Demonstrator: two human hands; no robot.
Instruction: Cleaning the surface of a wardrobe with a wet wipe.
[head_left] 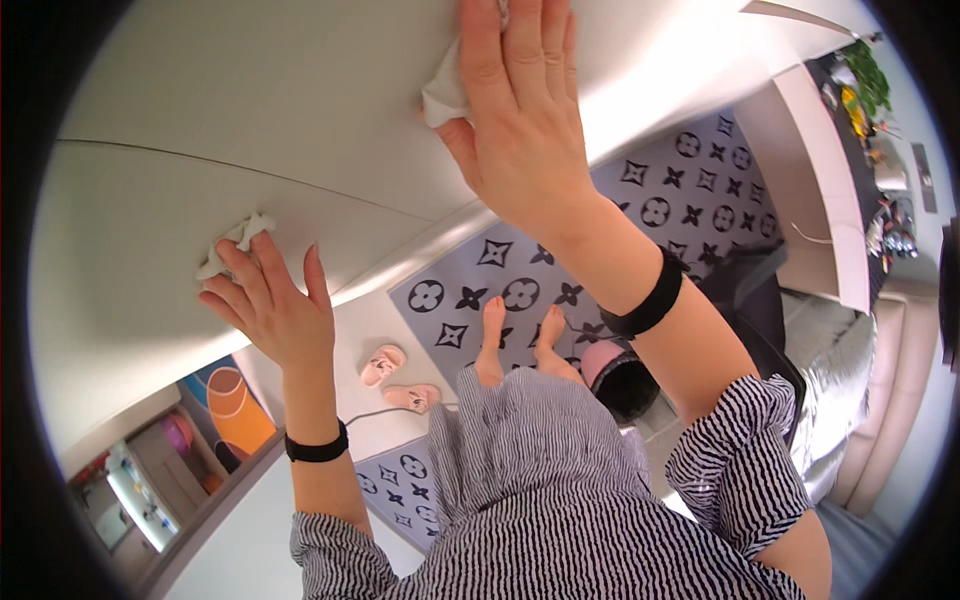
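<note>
My left hand [265, 305] lies against a large pale panel [330, 110], its fingertips pressing a crumpled white cloth [235, 245] to the surface and its thumb held apart. Farther up and to the right, my right hand [520, 120] presses a second white cloth [447, 90] flat on the same panel. That cloth shows beside the thumb and index finger; the rest is hidden under the palm and fingers. A thin dark seam [250, 175] runs across the panel between the two hands. Each wrist wears a black band.
Below is a grey patterned mat [620, 220] with my bare feet on it. Pink slippers [383, 366] lie left of the mat. A black-lined pink bin [622, 385] stands near my right leg. A cabinet with a plant [865, 75] is at far right, shelves at lower left.
</note>
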